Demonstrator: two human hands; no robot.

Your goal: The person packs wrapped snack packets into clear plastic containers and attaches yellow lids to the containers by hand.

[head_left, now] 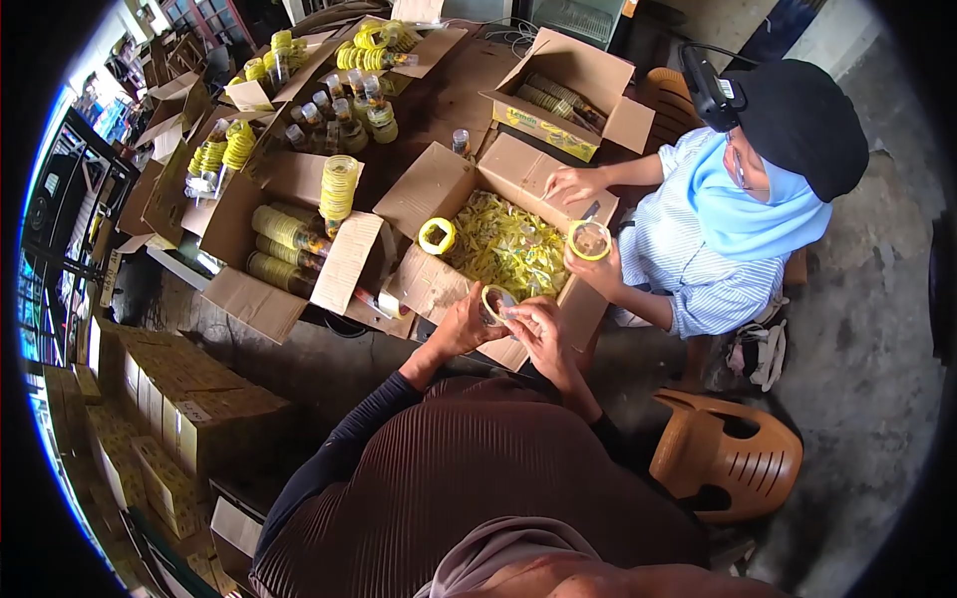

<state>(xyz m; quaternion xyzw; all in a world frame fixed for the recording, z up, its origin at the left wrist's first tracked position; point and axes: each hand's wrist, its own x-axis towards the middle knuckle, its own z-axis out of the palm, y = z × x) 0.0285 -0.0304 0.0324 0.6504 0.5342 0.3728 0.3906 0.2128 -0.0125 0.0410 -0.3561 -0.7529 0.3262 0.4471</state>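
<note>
Below the open carton of yellow wrapped pieces, my left hand is closed around a small round container with a yellow rim. My right hand is at the container's right side, its fingers pinched together near the rim; what they hold, if anything, is too small to make out. A yellow ring lies on the carton's left flap. Across the carton, a co-worker's hand holds another yellow-rimmed round container.
The co-worker sits at the right. Open boxes with stacked yellow-ringed containers stand at the left, another box at the back. Clear jars stand on the table. An orange chair is at the lower right, stacked cartons at the lower left.
</note>
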